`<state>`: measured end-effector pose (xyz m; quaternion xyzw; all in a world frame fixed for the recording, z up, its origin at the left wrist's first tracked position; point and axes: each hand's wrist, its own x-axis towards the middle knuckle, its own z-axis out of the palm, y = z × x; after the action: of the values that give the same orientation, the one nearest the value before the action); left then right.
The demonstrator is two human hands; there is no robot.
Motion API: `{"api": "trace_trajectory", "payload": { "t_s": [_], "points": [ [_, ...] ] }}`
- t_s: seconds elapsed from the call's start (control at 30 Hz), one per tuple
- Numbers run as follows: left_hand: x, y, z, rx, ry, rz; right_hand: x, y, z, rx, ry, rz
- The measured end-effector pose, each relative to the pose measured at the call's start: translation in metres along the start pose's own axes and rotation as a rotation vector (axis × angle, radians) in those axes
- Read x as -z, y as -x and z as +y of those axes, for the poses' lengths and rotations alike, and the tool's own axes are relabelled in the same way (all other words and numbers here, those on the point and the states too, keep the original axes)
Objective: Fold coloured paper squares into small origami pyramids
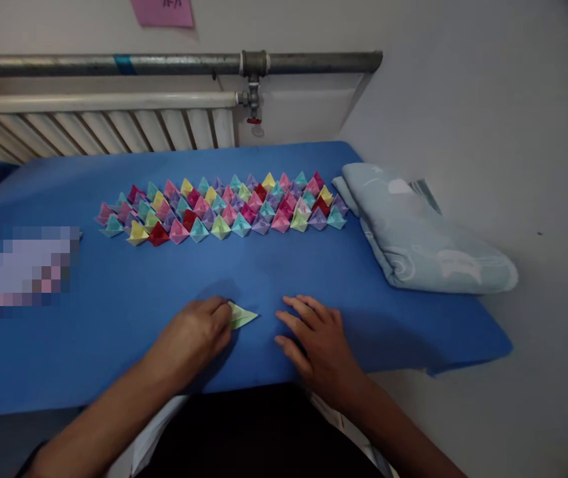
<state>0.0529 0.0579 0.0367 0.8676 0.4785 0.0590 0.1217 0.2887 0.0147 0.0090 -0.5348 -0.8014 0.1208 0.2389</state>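
Observation:
A small pale green folded paper [242, 316] lies on the blue table cover, its pointed tip toward the right. My left hand [204, 332] is closed on the paper's left end, and its fingers hide that part. Just right of the tip, my right hand [316, 335] rests with its fingers apart, holding nothing and not touching the paper. Beyond both hands, several small folded paper boats [220, 227] in pink, blue, yellow, red, green and purple stand close together in rows.
A folded light blue cloth [413, 232] lies at the right of the blue table [164, 272]. At the left edge is a pixelated item [24, 272]. Behind the table are a radiator [129, 133] and a pipe with a valve [254, 99]; a wall stands at the right.

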Motion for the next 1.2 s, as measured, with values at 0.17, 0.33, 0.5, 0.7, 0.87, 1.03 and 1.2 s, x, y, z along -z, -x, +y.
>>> {"api": "trace_trajectory", "payload": {
  "t_s": [0.17,0.33,0.5,0.7,0.87,1.03,1.2],
  "points": [
    [-0.01,0.01,0.012,0.085,-0.288,0.219,-0.007,-0.01,-0.019,-0.032,-0.241,0.083],
    [-0.006,0.012,0.014,0.156,-0.129,0.445,-0.017,-0.034,-0.049,-0.129,-0.557,0.085],
    [-0.007,0.008,0.026,0.181,-0.068,0.536,-0.021,-0.06,-0.063,-0.217,-0.527,0.086],
    [-0.005,0.001,0.031,0.2,-0.056,0.595,-0.02,-0.074,-0.065,-0.266,-0.467,0.045],
    [-0.005,0.002,0.028,0.289,0.081,0.612,-0.024,-0.075,-0.063,-0.188,-0.381,0.073],
    [0.0,0.002,0.027,0.367,0.356,0.613,-0.028,-0.069,-0.06,-0.056,-0.478,0.223],
    [0.008,0.004,0.029,0.401,0.771,0.628,-0.027,-0.065,-0.056,0.014,-0.63,0.364]
  ]
}}
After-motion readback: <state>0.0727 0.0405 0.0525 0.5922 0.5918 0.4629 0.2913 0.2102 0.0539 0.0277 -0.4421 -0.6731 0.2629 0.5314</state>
